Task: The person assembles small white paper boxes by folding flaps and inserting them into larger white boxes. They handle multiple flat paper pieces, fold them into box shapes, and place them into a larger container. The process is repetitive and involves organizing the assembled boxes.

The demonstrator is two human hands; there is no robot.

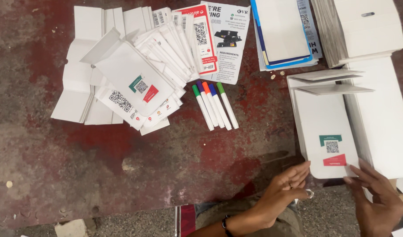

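Both hands, the left hand [286,184] and right hand [377,197], lie open-fingered, grasping nothing, touching the flat white carton [326,131] near the table's [122,153] front edge; best squared gently
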